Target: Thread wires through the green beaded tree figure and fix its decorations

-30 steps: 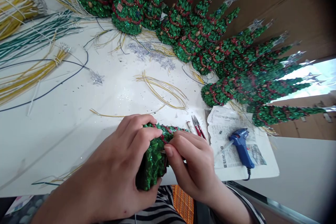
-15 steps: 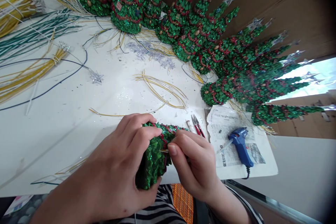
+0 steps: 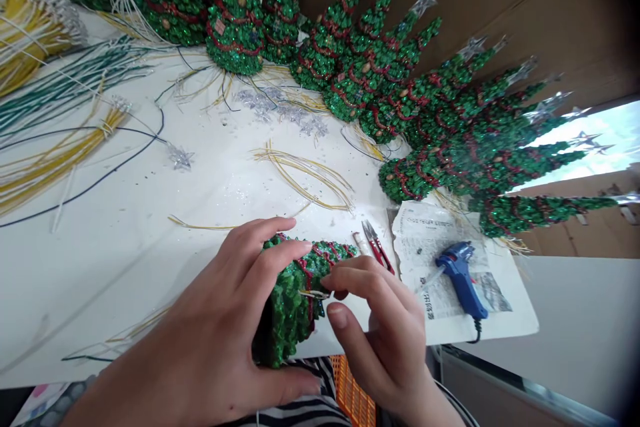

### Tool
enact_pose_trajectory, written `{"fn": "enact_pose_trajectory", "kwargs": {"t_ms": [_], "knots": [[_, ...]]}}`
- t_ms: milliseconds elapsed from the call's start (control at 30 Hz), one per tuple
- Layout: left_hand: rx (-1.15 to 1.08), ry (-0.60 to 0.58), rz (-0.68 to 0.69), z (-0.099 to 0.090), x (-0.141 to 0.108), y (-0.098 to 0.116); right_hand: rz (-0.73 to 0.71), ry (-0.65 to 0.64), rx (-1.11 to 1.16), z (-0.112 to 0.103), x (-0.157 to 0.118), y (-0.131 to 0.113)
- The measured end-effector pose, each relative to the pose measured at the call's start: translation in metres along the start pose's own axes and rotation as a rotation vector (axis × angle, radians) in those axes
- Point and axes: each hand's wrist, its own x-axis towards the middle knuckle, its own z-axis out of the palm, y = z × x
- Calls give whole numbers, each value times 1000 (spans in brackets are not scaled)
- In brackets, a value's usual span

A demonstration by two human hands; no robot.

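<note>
A glittery green tree with red garland [image 3: 295, 280] lies on its side at the table's front edge. Wrapped round its wide base is my left hand [image 3: 225, 307], fingers over the top and thumb below. A thin yellowish wire [image 3: 314, 294] sticks out of the tree's side. My right hand [image 3: 380, 320] is at the wire's outer end, its index fingertip against the tree and its thumb apart from the fingers. Nothing shows between that thumb and the fingers.
Decorated trees [image 3: 350, 67] line the back and right. Red snips [image 3: 379, 247] lie right of the held tree, a blue glue gun [image 3: 463, 280] on newspaper [image 3: 415, 240] beyond. Yellow wires [image 3: 310, 177], clear stars [image 3: 280, 103] and green wires [image 3: 75, 73] are spread about.
My right thumb has come away from the index finger, opening the pinch at the wire, and more of the wire shows. The view has shifted slightly.
</note>
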Motion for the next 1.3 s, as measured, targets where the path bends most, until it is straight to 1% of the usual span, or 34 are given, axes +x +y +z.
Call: {"fn": "enact_pose_trajectory", "kwargs": {"t_ms": [67, 167, 300, 367, 433, 567, 700, 867, 1000, 1067, 1167, 1200, 1233, 1300], "knots": [[7, -9, -5, -1, 0, 1, -7, 21, 2, 1, -1, 0], [13, -30, -19, -1, 2, 2, -36, 51, -61, 5, 1, -1], [-18, -17, -6, -1, 3, 3, -73, 1, -138, 11, 7, -2], [-34, -12, -14, -2, 3, 4, -88, 0, -115, 15, 8, -2], [-47, -10, -38, -2, 3, 6, -100, 31, -75, 19, 8, 0], [-62, 13, -54, 0, 3, 8, -75, 66, 4, 24, 6, 2], [-55, 31, -41, 1, 3, 7, -19, 92, 66, 21, 5, 2], [-49, 29, -30, 2, 5, 7, 34, 113, 128, 18, 4, 1], [-22, 19, -29, 1, 1, 2, 46, 145, 139, 19, 4, 2], [10, -27, -18, -3, -2, -2, 65, 155, 158, 19, 2, 2], [51, -138, -31, -15, -2, -4, 87, 162, 213, 19, -2, 2], [58, -133, -33, -20, 0, -2, 87, 168, 223, 19, -4, 2], [59, -101, -41, -25, 3, 1, 83, 179, 221, 19, -6, 1], [52, -12, -10, -35, 10, 7, 81, 206, 195, 21, -9, -1]]}}
